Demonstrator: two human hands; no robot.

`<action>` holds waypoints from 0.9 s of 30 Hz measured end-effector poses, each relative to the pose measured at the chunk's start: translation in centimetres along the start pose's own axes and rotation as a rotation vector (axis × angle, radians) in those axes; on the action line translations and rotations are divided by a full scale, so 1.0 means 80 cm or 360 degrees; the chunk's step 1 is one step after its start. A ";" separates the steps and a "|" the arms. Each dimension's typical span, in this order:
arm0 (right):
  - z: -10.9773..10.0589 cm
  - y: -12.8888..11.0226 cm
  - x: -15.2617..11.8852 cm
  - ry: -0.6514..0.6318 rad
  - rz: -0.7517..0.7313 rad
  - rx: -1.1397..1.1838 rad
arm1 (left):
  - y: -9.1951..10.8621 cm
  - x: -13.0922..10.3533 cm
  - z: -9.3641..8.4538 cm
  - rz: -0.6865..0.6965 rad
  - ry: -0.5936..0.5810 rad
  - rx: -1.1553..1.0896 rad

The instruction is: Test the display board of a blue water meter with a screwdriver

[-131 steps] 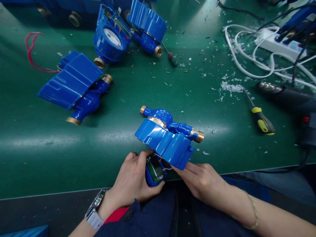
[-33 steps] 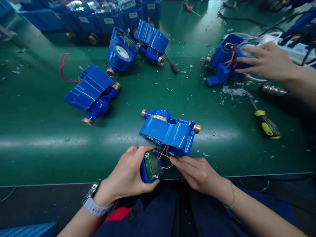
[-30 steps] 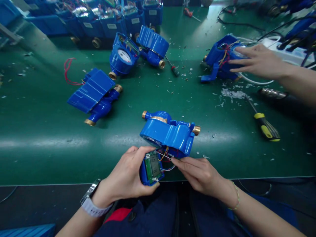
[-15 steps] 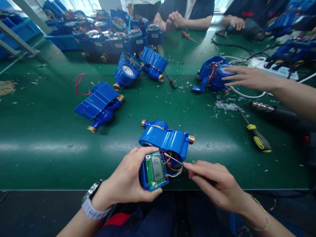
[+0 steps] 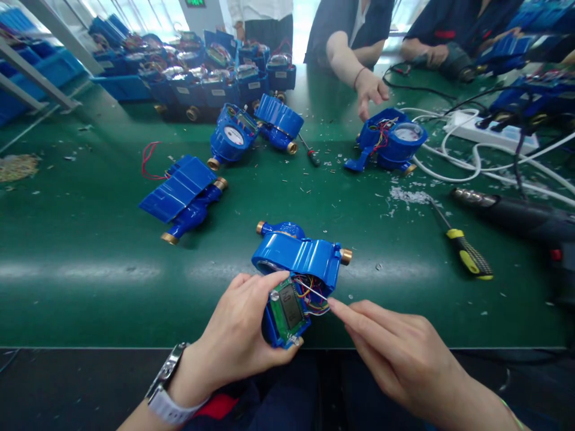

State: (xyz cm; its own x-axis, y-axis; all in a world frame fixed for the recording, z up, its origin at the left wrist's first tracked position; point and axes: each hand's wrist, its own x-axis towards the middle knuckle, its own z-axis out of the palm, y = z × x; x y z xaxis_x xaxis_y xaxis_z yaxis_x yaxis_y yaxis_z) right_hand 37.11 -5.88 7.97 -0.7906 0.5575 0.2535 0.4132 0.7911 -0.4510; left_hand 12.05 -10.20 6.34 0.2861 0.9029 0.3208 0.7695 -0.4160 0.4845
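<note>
My left hand [image 5: 242,329] is closed around the display module [image 5: 288,308], a green circuit board with a grey LCD in a blue housing. Several coloured wires run from the module into a blue water meter [image 5: 296,254] with brass threaded ends, lying on the table just beyond. Between the fingertips of my right hand [image 5: 395,347] is a thin silver rod-like tool [image 5: 314,290], its handle hidden by the hand. The tool's tip reaches the module's upper edge, among the wires. Whether it touches a wire I cannot tell.
More water meters [image 5: 184,194] lie about the green table [image 5: 112,299]. A yellow-black screwdriver [image 5: 467,251] and a heat gun [image 5: 503,209] are at right, near a white power strip [image 5: 494,131]. Across the table a co-worker's hand [image 5: 371,90] hovers by an opened meter [image 5: 390,137].
The module in my left hand has tilted and shifted slightly right. My right hand has moved a little left with the tool. Another person's hand at right has withdrawn; one opposite has reached forward.
</note>
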 end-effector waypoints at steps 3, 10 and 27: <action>0.000 -0.001 0.000 -0.0001 -0.0008 -0.0007 | 0.002 0.000 0.001 -0.0010 0.0012 0.0021; 0.002 -0.008 -0.003 0.0060 -0.0064 -0.0234 | 0.005 0.002 0.004 -0.0004 0.0019 0.0059; 0.003 -0.011 0.003 0.0121 0.0015 -0.0365 | 0.012 0.007 0.013 -0.0117 0.0059 0.0118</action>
State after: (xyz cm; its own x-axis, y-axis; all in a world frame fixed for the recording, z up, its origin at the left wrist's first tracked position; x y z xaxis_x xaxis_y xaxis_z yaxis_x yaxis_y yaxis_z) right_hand 36.51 -6.49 8.23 -0.7534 0.5758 0.3177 0.5194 0.8173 -0.2496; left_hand 13.53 -9.96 6.10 0.2067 0.9255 0.3173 0.8283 -0.3382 0.4468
